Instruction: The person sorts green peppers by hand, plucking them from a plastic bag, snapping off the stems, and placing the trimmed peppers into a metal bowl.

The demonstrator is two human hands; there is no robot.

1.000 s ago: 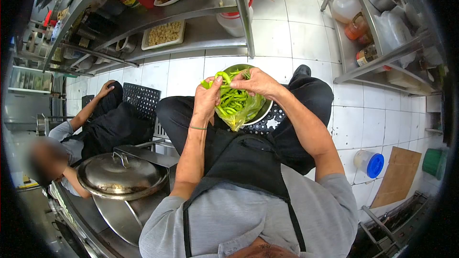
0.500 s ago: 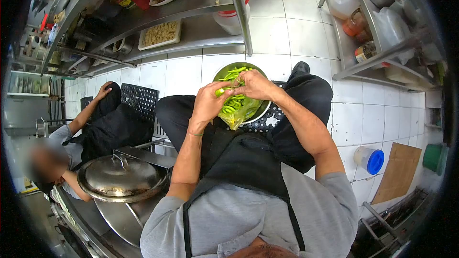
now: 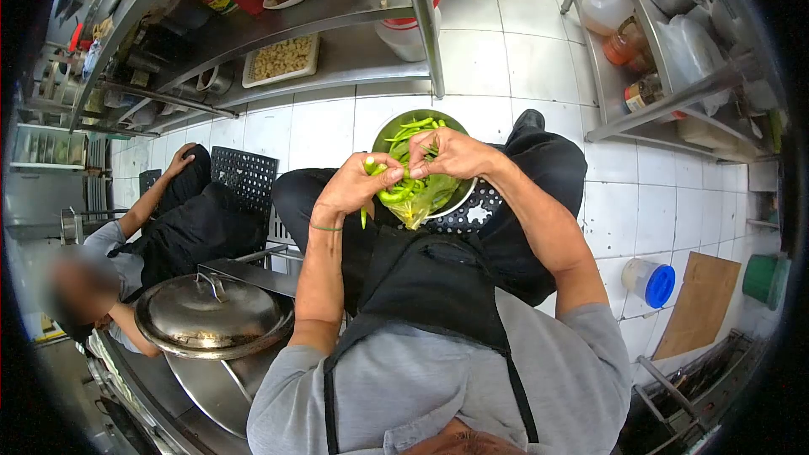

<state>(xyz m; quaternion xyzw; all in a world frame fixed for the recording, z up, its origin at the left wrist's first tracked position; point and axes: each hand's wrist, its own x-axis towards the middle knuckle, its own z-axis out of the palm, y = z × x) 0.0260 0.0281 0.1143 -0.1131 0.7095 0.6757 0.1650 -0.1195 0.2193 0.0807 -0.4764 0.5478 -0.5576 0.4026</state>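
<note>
A round metal bowl (image 3: 463,199) stands on the floor between my knees, with several long green chili peppers (image 3: 410,129) in it. A clear yellowish plastic bag (image 3: 415,212) lies over its near side, with more chilies inside. My left hand (image 3: 357,184) is closed around green chilies (image 3: 370,165) at the bowl's left edge; one end pokes out below the palm. Over the bowl, my right hand (image 3: 451,156) has its fingers pinched together close to the left fingertips. Whatever is between those fingers is too small to make out.
To the left sits another person (image 3: 181,219), beside a large lidded pot (image 3: 215,312). Metal shelving (image 3: 354,17) with a tray of pale pieces (image 3: 282,60) rises ahead; another rack (image 3: 640,122) stands right. A blue-lidded tub (image 3: 650,281) and brown board (image 3: 699,303) are at right.
My left hand has shifted left and slightly down, and chilies now show in its grip. My right hand has come away from it a little, its fingers still pinched.
</note>
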